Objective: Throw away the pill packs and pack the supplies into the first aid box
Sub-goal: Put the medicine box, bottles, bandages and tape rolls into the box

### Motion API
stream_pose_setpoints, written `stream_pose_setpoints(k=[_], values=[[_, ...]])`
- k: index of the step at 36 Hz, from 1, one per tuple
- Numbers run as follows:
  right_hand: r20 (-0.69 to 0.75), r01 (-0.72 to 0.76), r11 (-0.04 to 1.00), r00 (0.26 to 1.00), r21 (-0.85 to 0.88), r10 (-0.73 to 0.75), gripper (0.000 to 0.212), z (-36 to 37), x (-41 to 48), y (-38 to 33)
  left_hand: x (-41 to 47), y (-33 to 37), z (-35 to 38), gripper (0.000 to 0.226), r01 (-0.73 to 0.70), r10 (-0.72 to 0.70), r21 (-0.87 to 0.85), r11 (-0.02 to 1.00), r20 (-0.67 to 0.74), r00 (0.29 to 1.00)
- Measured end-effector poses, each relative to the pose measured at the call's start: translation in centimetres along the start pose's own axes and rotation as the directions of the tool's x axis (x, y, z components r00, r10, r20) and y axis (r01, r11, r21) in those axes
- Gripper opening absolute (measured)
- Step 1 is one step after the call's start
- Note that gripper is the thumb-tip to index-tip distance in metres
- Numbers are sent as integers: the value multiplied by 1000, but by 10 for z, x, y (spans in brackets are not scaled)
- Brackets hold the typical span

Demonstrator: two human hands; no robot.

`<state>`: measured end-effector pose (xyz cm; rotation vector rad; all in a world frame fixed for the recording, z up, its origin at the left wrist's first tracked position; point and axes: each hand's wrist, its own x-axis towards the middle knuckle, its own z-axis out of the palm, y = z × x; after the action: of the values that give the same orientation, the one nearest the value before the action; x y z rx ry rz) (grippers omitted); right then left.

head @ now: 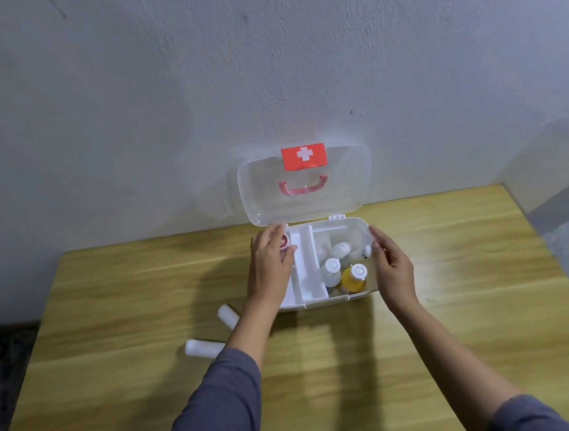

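Observation:
A translucent white first aid box (pixel 325 301) stands open on the wooden table, its lid (pixel 305 193) upright against the wall with a red cross latch. A white inner tray (pixel 306 265) sits across the box's left half. To its right stand a clear bottle (pixel 332 269), a yellow bottle (pixel 353 278) and white supplies. My left hand (pixel 270 264) rests over the tray's left end, fingers on a small red-and-white item (pixel 283 242). My right hand (pixel 392 267) hovers at the box's right wall, fingers spread and holding nothing. Two white gauze rolls (pixel 228 316) (pixel 202 348) lie on the table left of the box.
The table (pixel 456 303) backs onto a grey wall. Its left edge drops to a dark floor (pixel 3 360), and grey floor shows past the right edge.

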<state>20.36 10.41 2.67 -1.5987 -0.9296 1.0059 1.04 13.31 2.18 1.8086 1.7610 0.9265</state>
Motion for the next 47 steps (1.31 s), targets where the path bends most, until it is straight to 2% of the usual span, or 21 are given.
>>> stream_pose_setpoints(k=[5, 11, 16, 18, 20, 23, 27, 29, 31, 36, 39, 42, 47], values=[[29, 13, 1000, 1000, -21, -12, 33, -3, 3, 1, -4, -11, -3, 34, -7, 9, 75, 997, -32, 999], [51, 11, 1000, 999, -26, -10, 33, -4, 4, 0, -4, -26, 3, 23, 95, -93, 43, 995, -42, 995], [74, 11, 999, 997, -50, -7, 34, -5, 6, -1, -9, -13, -7, 22, -45, 47, 41, 998, -53, 997], [76, 16, 998, 997, -57, -11, 34, -4, 7, -2, -18, -9, -17, 25, -52, 55, 28, 998, -150, 987], [73, 20, 998, 997, -61, -15, 34, -3, 7, -2, -36, -16, -25, 30, 17, -19, -8, 1000, -300, 954], [65, 18, 998, 998, -61, -14, 34, -2, 7, -3, -76, -40, -33, 49, 238, -241, -64, 969, -452, 859], [56, 19, 998, 998, -66, -15, 34, 0, 7, -2, -126, -71, -30, 86, 546, -509, -33, 837, -413, 755], [52, 15, 997, 999, -71, -11, 34, -1, 7, -2, -134, -74, -25, 91, 637, -614, -63, 769, -351, 707], [55, 16, 997, 998, -78, -12, 34, -1, 7, -3, -130, -72, -19, 86, 673, -665, -95, 733, -304, 682], [58, 25, 995, 998, -94, -20, 34, -2, 9, -2, -91, -75, -8, 87, 654, -661, -132, 745, -277, 697], [49, 24, 995, 999, -99, -19, 34, -2, 9, -2, -77, -84, -1, 80, 609, -604, -43, 792, -205, 770], [41, 22, 995, 999, -98, -18, 33, -1, 8, -2, -76, -91, 4, 65, 498, -487, 81, 863, -125, 865], [48, 21, 995, 999, -96, -16, 34, 1, 8, -1, -91, -96, 3, 42, 391, -380, 73, 917, -133, 915]])
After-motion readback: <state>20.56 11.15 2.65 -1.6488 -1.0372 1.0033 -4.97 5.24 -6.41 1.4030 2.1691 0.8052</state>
